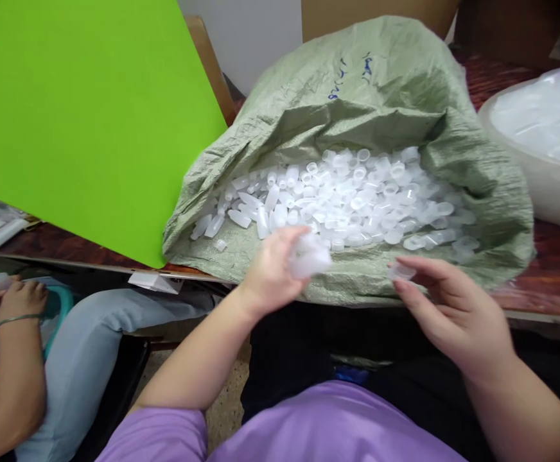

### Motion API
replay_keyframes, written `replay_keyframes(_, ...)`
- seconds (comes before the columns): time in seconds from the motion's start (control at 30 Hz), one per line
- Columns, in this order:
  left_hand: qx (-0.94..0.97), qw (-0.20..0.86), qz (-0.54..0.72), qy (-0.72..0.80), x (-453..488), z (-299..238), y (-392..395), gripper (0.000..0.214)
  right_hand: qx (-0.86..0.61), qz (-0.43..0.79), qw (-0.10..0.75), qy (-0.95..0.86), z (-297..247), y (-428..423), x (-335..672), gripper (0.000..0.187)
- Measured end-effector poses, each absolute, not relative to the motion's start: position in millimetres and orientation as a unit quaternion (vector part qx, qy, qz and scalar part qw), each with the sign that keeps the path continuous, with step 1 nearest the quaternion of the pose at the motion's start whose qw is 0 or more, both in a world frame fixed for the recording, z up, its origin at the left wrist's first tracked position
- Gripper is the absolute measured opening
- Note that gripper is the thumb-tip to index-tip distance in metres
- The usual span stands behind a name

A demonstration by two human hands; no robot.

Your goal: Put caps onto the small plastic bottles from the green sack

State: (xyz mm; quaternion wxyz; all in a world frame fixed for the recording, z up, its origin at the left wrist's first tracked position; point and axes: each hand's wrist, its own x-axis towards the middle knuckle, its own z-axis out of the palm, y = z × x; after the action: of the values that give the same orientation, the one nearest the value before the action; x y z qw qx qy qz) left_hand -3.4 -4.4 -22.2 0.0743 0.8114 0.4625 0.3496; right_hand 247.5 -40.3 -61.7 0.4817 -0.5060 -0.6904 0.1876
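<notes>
A pale green woven sack [357, 122] lies open on the table. In its mouth is a pile of small translucent white plastic bottles and ring-shaped caps [352, 199]. My left hand [275, 266], in front of the pile, is closed around a blurred bunch of translucent white plastic [311, 255]; its separate pieces cannot be told apart. To the right, near the sack's front lip, my right hand [453, 308] pinches a small translucent plastic cap [402, 271] between thumb and fingertips. The two hands are apart.
A large bright green panel [78, 115] stands at the left. A white tub [525, 147] heaped with translucent plastic sits at the right on the red-brown table [559, 263]. At lower left, another person's hand [22, 300] works over a teal basin [63, 308].
</notes>
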Motion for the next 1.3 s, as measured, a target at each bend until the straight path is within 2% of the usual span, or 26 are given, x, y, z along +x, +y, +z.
replay_keyframes(0.1,0.853,0.231,0.273,0.38,26,-20,-42,0.057,-0.404,0.216,0.412,-0.788,-43,-46,240,0.037)
replay_keyframes(0.23,0.773,0.456,0.223,0.381,34,-30,-70,0.068,-0.343,0.28,0.291,-0.848,-35,-54,246,0.043)
replay_keyframes(0.37,0.628,0.65,0.179,0.389,29,-45,-79,0.064,-0.355,0.323,0.261,-0.838,-41,-63,259,0.031)
replay_keyframes(0.47,0.527,0.734,0.185,0.387,29,-53,-83,0.056,-0.33,0.345,0.245,-0.844,-45,-67,262,0.023)
replay_keyframes(0.63,0.418,0.792,0.158,0.417,30,-64,-82,0.049,-0.281,0.348,0.231,-0.864,-46,-73,258,0.031)
replay_keyframes(0.83,0.322,0.837,0.145,0.417,31,-73,-74,0.042,-0.264,0.341,0.235,-0.871,-57,-74,257,0.028)
replay_keyframes(0.97,0.316,0.843,0.111,0.42,30,-80,-69,0.038,-0.263,0.385,0.222,-0.856,-70,-74,259,0.024)
replay_keyframes(1.1,0.315,0.85,0.063,0.417,27,-90,-64,0.032,-0.231,0.34,0.21,-0.887,-80,-79,257,0.029)
replay_keyframes(1.3,0.354,0.818,0.008,0.454,27,-99,-59,0.036,-0.316,0.411,0.187,-0.834,-98,-87,253,0.023)
